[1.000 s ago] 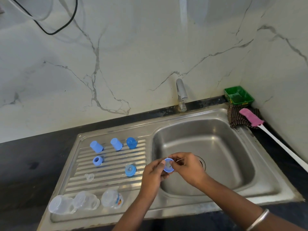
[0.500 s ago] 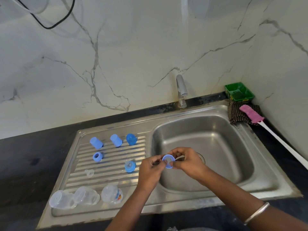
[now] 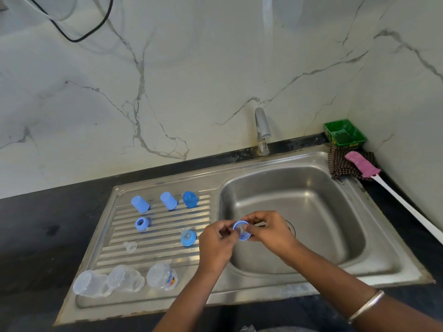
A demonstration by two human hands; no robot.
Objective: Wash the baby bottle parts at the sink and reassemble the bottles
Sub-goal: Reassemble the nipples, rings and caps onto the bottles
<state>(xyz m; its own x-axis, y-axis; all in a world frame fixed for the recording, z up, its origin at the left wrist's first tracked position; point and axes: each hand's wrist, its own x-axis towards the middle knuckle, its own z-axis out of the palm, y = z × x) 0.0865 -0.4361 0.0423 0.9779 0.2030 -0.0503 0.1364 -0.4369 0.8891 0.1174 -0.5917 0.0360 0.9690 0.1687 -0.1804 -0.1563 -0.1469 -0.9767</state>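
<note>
A person stands at a steel sink (image 3: 359,267) set in a dark worktop (image 3: 36,236), both hands held over the left edge of the basin. The left hand (image 3: 217,245) and the right hand (image 3: 271,232) together pinch a small blue ring (image 3: 241,230) between fingertips and thumbs; its opening tilts up towards the camera, and something clear sits inside it (too small to make out). On the ribbed draining board to the left lie two pale blue caps (image 3: 140,204) and (image 3: 168,200) on their sides, closed ends pointing up-left, with a darker blue cap (image 3: 190,199) beside them. Below these sit another blue ring (image 3: 142,223), a blue ring with a clear teat in it (image 3: 188,237), and a loose clear teat (image 3: 130,246). Three clear bottles (image 3: 91,283), (image 3: 125,279), (image 3: 162,276) lie on their sides along the near edge. A tap (image 3: 262,130) stands behind the basin, and a pink brush (image 3: 362,164) with a long white handle rests at far right
</note>
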